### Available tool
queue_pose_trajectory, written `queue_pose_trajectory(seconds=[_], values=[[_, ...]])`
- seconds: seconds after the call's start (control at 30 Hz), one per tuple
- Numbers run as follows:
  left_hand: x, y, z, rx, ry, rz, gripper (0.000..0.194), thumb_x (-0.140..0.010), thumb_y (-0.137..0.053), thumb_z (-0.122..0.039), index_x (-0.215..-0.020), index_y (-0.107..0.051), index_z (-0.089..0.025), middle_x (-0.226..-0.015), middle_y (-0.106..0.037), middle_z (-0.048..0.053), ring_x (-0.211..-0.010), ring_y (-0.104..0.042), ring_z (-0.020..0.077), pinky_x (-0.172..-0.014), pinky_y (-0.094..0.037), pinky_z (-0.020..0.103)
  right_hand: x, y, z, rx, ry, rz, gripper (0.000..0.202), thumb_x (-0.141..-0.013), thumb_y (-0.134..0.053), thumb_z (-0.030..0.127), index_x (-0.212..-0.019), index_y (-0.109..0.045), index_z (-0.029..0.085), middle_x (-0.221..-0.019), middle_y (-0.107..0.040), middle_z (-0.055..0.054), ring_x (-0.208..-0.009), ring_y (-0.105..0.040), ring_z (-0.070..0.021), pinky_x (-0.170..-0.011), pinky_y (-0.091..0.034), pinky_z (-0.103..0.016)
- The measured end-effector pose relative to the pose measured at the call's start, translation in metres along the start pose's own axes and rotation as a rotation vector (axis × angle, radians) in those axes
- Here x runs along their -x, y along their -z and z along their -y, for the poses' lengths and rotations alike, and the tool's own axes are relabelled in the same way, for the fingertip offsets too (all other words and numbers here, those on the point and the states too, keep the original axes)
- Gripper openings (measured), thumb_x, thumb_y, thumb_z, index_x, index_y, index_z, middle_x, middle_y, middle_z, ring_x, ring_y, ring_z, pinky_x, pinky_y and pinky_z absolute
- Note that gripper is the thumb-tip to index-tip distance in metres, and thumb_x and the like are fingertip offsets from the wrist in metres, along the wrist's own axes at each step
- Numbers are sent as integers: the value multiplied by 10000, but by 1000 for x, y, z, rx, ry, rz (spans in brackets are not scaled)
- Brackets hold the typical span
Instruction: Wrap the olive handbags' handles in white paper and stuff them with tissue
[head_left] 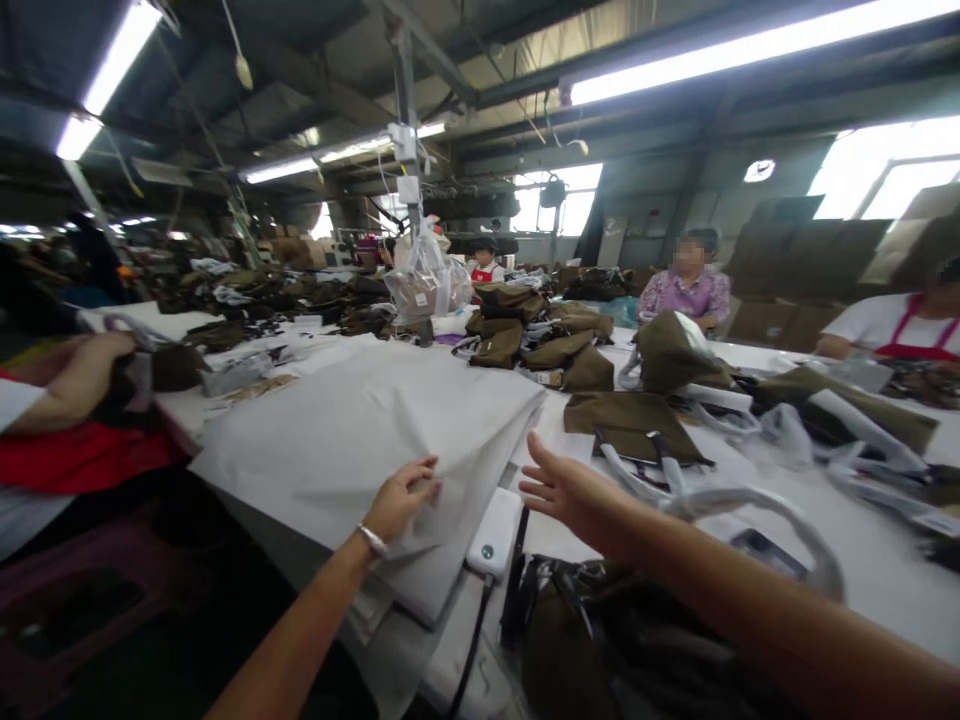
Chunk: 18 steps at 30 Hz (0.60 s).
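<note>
My left hand point(403, 500), with a bracelet at the wrist, rests on a stack of large white paper sheets point(322, 425). Its fingers are loosely bent and a little apart, and the top sheet is creased near them. My right hand point(561, 488) is held out just past the right edge of the stack, thumb raised and fingers spread, with nothing in it. Between the two hands lies a white power bank point(495, 535) with a black cable point(474, 640) plugged into it. Close to my right hand is an olive-brown bag point(637, 425) with plastic-wrapped handles.
More olive bags point(499, 335) are heaped across the table point(757, 500). Dark brown bags point(570, 640) lie below my right forearm. A co-worker's arm point(71, 385) handles a bag at the left. Other people sit across the table. A post with a hanging plastic bag point(427, 285) stands mid-table.
</note>
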<state>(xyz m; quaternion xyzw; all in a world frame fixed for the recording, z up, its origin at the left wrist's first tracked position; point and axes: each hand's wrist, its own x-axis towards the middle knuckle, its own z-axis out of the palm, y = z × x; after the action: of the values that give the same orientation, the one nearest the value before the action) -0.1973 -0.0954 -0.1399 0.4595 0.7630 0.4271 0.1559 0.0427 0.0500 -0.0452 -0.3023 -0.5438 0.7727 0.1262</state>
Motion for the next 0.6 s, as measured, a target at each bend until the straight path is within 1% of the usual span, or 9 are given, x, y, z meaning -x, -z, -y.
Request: queue_pose_trajectory(seconds=[0.1,0.17,0.23,0.27,0.33,0.4,0.47,0.53,0.6], values=[[40,-19,-47,121,-102,145,288,-890,-654,-466,-841,-733,-193,-1488,-583,88,-1373,-542,278,-1194,-370,377,-39,-14,-12,-52,-171,14,804,-983,-450,690,-1480,-458,58,-1425,-580,-273,-1226,-661,-308,-1091,-498,-446],[63,-30,-73,202,-194,306,289,-843,-729,-501,-871,-776,-218,-1309,-714,53,-1199,-678,231,-1046,-513,287,-52,-18,-19,-57,-236,19,680,-998,-496,615,-1363,-570,46,-1099,-755,-217,-919,-767,-279,-898,-606,-386],[71,-32,-83,290,-313,529,362,-880,-704,-509,-1099,-773,-230,-1262,-737,60,-1120,-718,222,-910,-581,262,-58,-15,-23,-1,-284,-22,513,-991,-582,437,-1298,-609,27,-831,-777,-153,-641,-745,-257,-680,-628,-349],[66,-27,-81,240,-316,494,384,-897,-690,-511,-1162,-757,-241,-1265,-738,54,-1127,-715,221,-905,-585,260,-58,-11,-24,36,-298,-47,447,-969,-608,329,-1294,-608,21,-768,-770,-136,-566,-722,-254,-613,-618,-346],[45,-5,-60,38,-209,214,383,-932,-659,-492,-1220,-729,-249,-1340,-701,54,-1249,-647,240,-1036,-532,306,-58,0,-24,72,-275,-69,453,-888,-669,205,-1308,-604,47,-793,-783,-129,-599,-739,-273,-612,-626,-358],[17,24,-25,-106,-57,-18,404,-999,-579,-401,-1350,-635,-210,-1504,-561,111,-1445,-454,279,-1235,-322,435,-55,11,-23,70,-246,-101,523,-818,-736,188,-1314,-608,77,-874,-798,-138,-697,-767,-298,-667,-642,-372],[-6,45,10,-229,91,-126,470,-987,-610,-383,-1417,-557,-202,-1575,-452,134,-1484,-368,342,-1234,-252,598,-50,18,-22,27,-239,-112,567,-810,-766,242,-1333,-601,98,-944,-801,-150,-767,-778,-312,-713,-649,-378],[-19,47,36,-320,196,-156,478,-977,-628,-394,-1416,-549,-222,-1562,-451,116,-1462,-384,365,-1199,-294,629,-45,19,-23,-39,-248,-91,592,-845,-762,366,-1357,-591,124,-989,-799,-155,-808,-781,-320,-749,-652,-389],[-24,27,47,-387,238,-132,488,-968,-640,-410,-1411,-549,-228,-1552,-455,115,-1442,-406,362,-1180,-325,628,-42,15,-26,-95,-264,-44,634,-858,-741,509,-1362,-594,153,-1007,-798,-154,-840,-782,-325,-785,-650,-409]])
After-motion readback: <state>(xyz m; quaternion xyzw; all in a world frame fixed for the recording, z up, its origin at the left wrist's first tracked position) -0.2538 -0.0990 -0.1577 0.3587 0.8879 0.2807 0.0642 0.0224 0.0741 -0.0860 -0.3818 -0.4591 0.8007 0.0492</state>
